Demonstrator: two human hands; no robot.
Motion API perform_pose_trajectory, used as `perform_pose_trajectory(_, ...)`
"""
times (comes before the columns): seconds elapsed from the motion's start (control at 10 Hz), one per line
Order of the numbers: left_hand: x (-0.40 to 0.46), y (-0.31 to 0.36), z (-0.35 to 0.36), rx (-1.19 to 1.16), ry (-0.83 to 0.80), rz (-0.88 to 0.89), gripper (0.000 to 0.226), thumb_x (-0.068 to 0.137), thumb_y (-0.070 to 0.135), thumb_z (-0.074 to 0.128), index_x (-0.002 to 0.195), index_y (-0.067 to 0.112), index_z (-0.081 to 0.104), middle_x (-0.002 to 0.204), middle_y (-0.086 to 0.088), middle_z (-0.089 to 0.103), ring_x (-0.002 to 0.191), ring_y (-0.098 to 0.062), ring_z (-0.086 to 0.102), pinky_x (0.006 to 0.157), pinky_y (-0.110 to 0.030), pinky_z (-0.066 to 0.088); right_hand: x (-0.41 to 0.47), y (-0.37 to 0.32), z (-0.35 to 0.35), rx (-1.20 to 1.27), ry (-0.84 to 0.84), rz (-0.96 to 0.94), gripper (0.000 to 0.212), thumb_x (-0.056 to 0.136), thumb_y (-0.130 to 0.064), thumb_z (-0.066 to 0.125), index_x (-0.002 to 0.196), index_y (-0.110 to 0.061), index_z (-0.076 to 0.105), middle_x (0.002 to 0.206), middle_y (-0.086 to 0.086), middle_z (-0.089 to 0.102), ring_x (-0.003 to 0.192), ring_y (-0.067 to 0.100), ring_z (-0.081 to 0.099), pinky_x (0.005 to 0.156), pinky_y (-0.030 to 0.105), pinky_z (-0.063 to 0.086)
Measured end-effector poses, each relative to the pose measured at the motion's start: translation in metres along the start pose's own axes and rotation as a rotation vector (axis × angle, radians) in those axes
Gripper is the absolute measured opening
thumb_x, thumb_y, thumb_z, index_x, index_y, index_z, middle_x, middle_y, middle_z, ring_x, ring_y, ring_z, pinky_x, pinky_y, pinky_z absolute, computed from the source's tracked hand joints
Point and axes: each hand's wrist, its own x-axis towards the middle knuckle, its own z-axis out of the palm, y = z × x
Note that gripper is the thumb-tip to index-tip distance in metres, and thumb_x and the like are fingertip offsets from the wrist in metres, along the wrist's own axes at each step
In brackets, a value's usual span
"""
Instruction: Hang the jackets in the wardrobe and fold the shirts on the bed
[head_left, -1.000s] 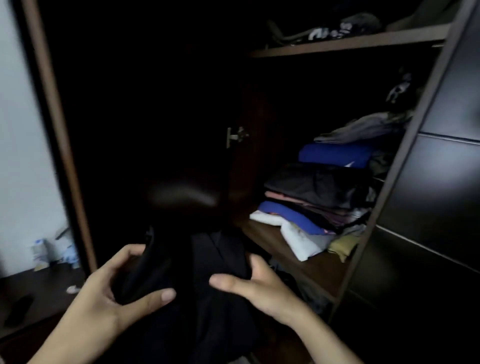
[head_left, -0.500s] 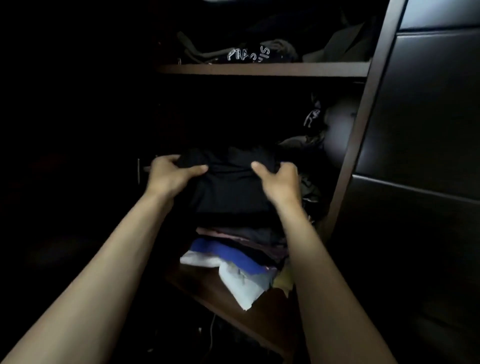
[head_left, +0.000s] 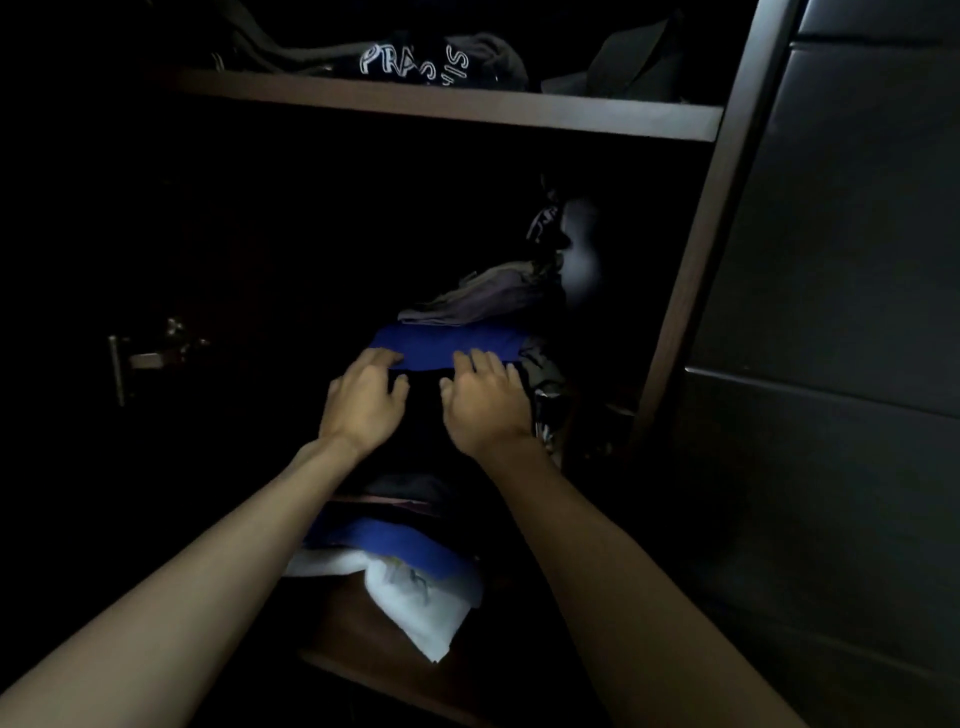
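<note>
Obs.: folded black garment (head_left: 423, 410) lies on top of the clothes stack (head_left: 395, 540) on the middle wardrobe shelf (head_left: 363, 644), just in front of a blue folded piece (head_left: 447, 345). Left hand (head_left: 363, 400) and right hand (head_left: 485, 402) lie palm-down on it, side by side, fingers extended; grip released on both, pressing rather than holding.

Handling, judged: soft, light cloth, no stiffness, likely to sag and unfold if lifted from one edge. Best taken from both sides underneath, flat. Stack below looks uneven; white piece (head_left: 415, 603) overhangs the shelf edge, so a hard push could shift it.
</note>
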Motion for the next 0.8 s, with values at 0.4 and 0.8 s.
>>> perform_pose_trajectory(0.4,0.017,-0.002,0.04,0.272,-0.538,-0.155,0.057,0.106,0.05,0.015,0.16,0.033,0.01,0.168,0.007,0.01,0.155,-0.014,0.007,0.123,-0.053,0.001,0.011,0.017,0.035,-0.052,-0.339,0.185,0.059,0.109,-0.048,0.02,0.163,-0.024,0.014,0.172,0.004,0.007,0.158,0.028,0.0,0.126,0.053,-0.004)
perform_pose_trajectory(0.8,-0.074,0.001,-0.042,0.204,-0.235,-0.262,0.06,0.103,0.05,0.039,0.157,0.027,0.027,0.166,0.004,0.021,0.15,-0.021,0.027,0.12,-0.05,0.025,-0.055,-0.046,0.01,0.003,-0.178,-0.127,0.049,0.102,-0.03,0.044,0.145,-0.006,0.046,0.15,0.016,0.045,0.142,0.035,0.036,0.12,0.049,0.025)
